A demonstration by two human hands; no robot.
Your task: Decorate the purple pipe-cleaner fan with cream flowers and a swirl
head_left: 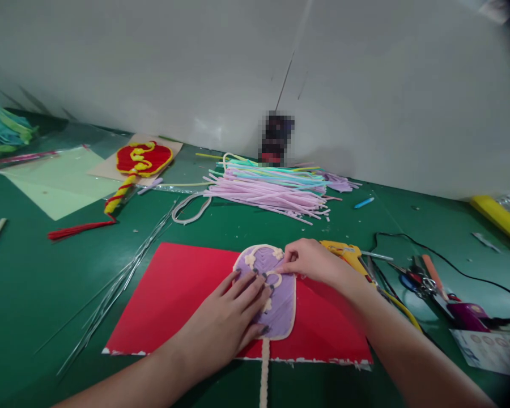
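A purple hand fan (283, 317) with a cream edge and small cream flowers lies on a red sheet (165, 300). Its cream twisted handle (264, 374) points toward me. My left hand (229, 311) is spread flat over the fan's left and middle part, covering some of the decoration. With thumb and forefinger together, my right hand (304, 260) pinches the end of a curved cream chenille stem (276, 279) on the fan's face. The stem's other end runs beside my left fingertips. A yellow glue gun (344, 252) rests just beyond my right wrist.
Pink and teal chenille stems (267, 192) are heaped near the wall. A red and yellow fan (147, 158) with a tassel lies back left, thin wires (123, 277) nearer. Scissors (416, 283), a black cable (454, 263) and a purple tool (470, 314) are at right.
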